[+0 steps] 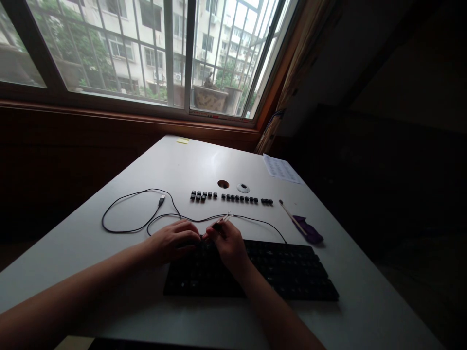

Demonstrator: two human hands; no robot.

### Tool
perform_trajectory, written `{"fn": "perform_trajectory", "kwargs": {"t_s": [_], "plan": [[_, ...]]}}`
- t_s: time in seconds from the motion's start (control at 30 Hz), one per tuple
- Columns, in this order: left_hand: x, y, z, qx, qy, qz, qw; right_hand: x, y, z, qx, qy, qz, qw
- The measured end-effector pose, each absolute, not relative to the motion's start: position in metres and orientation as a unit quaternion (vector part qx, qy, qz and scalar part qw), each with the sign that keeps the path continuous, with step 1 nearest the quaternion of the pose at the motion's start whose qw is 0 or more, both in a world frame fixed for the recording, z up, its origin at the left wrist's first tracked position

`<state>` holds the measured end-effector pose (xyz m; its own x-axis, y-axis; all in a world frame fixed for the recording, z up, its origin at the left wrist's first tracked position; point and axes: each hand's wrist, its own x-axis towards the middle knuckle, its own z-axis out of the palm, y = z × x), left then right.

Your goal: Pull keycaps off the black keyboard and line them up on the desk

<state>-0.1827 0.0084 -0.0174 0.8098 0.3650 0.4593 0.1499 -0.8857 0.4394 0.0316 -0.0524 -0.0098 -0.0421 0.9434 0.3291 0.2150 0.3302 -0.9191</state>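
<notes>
A black keyboard (292, 267) lies on the white table, its middle partly covered by my right hand (229, 243). That hand is closed round a small tool with thin pale wire prongs, which looks like a keycap puller (228, 217); the prongs point up and away. My left hand (173, 240) rests over the keyboard's upper left corner, fingers bent and closed on it, the tips close to my right fingertips. Whatever lies between the fingertips is hidden. Behind the hands, loose black keycaps (239, 198) stand in a row, with a doubled group (198, 196) at the left.
A black USB cable (124, 194) loops across the table (109, 272) on the left and runs to the keyboard. To the right, a thin brush (292, 216) lies on a purple cloth (309, 231). Farther back are a cable hole (223, 184), its ring cover (243, 188) and printed paper (280, 169).
</notes>
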Motion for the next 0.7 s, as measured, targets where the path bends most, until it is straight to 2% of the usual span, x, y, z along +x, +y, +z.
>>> {"fn": "perform_trajectory", "kwargs": {"t_s": [0.37,0.7], "plan": [[-0.180,0.007,-0.013,0.919,0.167,0.280,0.220,0.031,-0.055,-0.002,-0.491,-0.601,0.301,0.554],[-0.178,0.003,-0.007,0.903,0.212,0.267,0.261,0.034,-0.059,0.000,-0.559,-0.635,0.116,0.521]]}}
